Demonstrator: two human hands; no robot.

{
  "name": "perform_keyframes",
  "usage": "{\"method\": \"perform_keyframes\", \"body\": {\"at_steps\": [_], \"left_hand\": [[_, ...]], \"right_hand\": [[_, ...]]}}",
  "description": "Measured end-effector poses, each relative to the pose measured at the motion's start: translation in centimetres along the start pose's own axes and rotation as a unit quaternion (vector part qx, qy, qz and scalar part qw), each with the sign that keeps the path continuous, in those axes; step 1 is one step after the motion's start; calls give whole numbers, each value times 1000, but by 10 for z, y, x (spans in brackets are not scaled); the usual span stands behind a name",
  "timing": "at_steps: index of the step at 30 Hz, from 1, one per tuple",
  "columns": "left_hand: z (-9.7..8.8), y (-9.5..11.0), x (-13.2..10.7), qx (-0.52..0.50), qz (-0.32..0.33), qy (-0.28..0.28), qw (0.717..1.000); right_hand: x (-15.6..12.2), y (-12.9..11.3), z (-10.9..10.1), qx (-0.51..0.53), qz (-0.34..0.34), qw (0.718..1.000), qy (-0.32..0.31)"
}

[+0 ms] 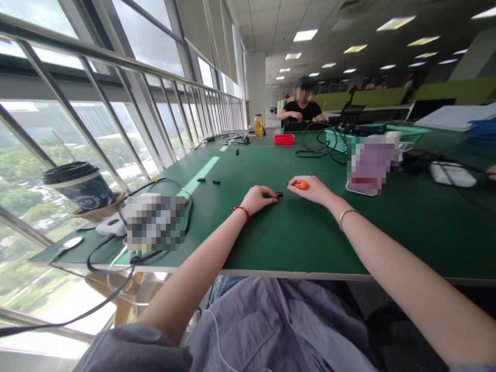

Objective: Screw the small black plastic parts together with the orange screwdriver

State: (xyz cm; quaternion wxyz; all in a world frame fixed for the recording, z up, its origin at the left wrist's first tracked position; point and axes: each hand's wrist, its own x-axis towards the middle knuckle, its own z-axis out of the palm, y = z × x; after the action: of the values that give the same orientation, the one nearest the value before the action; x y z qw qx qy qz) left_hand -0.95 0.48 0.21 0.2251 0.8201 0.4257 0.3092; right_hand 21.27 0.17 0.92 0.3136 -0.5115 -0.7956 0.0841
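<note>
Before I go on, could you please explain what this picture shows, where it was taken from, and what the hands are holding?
There is no machine here: this is one view from a camera worn on a person's head, looking forward and down at their own bare arms over a green table. The left hand pinches a small black part against the tabletop. The right hand holds an orange-handled tool just beside it. More small black pieces lie farther off on the left, a lidded paper cup stands near the window, and a red tray sits farther back. Another person sits at the far end.
</note>
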Motion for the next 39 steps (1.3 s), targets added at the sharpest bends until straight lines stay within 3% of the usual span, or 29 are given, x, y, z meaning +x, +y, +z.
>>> {"method": "perform_keyframes", "body": {"at_steps": [8, 14, 19, 22, 25, 31, 35, 39], "left_hand": [[-10, -2, -3, 76, -68, 39, 994], [-5, 1, -3, 91, -47, 41, 994], [-7, 4, -1, 93, -67, 48, 992], [-26, 1, -3, 131, -98, 67, 984], [-57, -8, -10, 239, -133, 133, 953], [-115, -29, -37, 317, -307, 167, 882], [-128, -33, -45, 330, -387, 129, 852], [-132, -32, -47, 320, -405, 152, 843]], "right_hand": [[0, 4, -1, -4, -5, 1000, -10], [-1, 1, -2, -10, -3, 1000, -17], [-1, 1, -1, -9, -12, 1000, -20], [-2, 1, -2, -8, -8, 1000, -26], [-2, 0, -2, -4, -3, 999, -34], [-2, 0, -1, -1, 0, 999, -32], [-3, -2, -2, 7, 3, 999, -40], [-3, -3, -4, 7, 13, 998, -55]]}}
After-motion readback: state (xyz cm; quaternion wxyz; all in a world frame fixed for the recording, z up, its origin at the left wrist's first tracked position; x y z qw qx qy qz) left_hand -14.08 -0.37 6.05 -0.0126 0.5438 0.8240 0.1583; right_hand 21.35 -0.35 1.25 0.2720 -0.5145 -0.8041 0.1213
